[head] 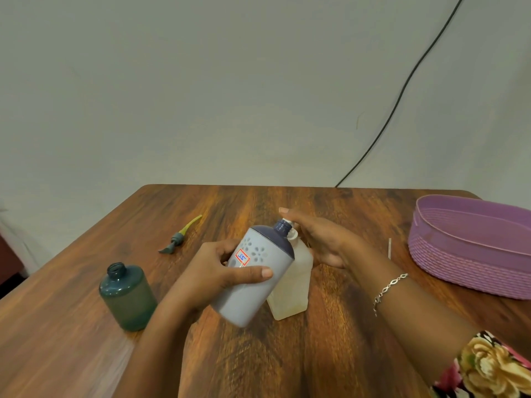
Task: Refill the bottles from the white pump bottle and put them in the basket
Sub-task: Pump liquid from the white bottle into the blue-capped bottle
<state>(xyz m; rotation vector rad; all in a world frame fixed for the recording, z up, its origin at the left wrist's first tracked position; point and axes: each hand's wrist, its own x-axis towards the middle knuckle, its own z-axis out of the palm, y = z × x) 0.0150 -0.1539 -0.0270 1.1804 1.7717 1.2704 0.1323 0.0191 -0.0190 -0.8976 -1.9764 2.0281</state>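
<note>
Above one table, left hand grips grey bottle, one of three; right hand seemingly presses pump.

**A plain room, likely a home**

A wooden table is standing against a bare, pale wall far beyond the fingers, and a black cable is running down that wall. Household things are sitting about: a grey bottle just beside the fingers, a green bottle uncapped to their left, a purple woven-look basket well to their right. Whether it is a home or a small office is not showing for certain.
</note>
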